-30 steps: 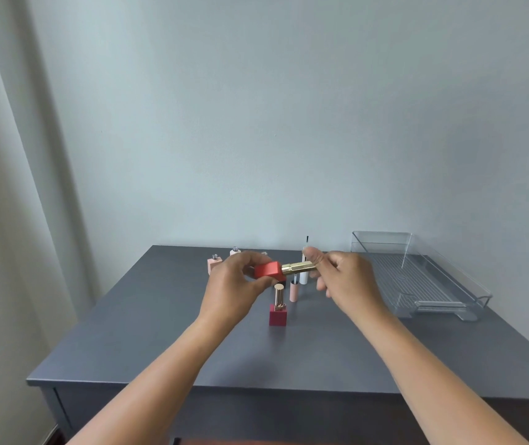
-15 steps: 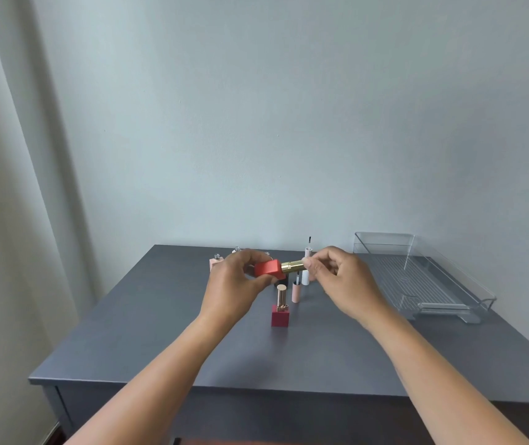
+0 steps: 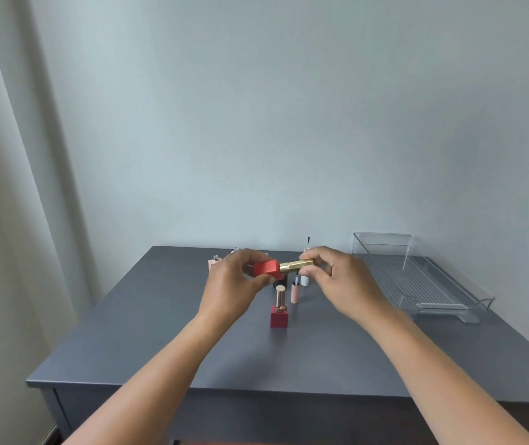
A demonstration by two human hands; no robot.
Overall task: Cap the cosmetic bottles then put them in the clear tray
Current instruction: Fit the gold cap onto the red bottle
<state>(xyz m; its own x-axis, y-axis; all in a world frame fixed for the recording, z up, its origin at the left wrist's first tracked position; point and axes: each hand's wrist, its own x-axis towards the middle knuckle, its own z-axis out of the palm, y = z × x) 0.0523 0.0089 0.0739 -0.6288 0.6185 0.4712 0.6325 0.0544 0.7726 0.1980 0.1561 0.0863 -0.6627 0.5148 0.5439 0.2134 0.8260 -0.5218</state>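
Above the middle of the grey table [image 3: 160, 342], my left hand [image 3: 231, 284] grips a red square bottle [image 3: 267, 269] held sideways. My right hand [image 3: 343, 279] pinches the gold cap [image 3: 296, 264], which sits on the bottle's neck. Below them stands a dark red bottle with a gold cap [image 3: 279, 308]. Behind it are a slim pink tube [image 3: 295, 292] and a white tube with a thin applicator sticking up [image 3: 304, 277]. A pale pink bottle [image 3: 214, 263] stands at the far left, partly hidden by my left hand. The clear tray [image 3: 423, 284] lies at the right with nothing in it.
A pale wall rises right behind the table. A light curtain hangs at the left. The table's front edge is near my forearms, and a small dark item sits behind the red bottle, mostly hidden.
My right hand has turned slightly on the gold cap and its fingers have shifted. The red bottle stays in the same place between both hands.
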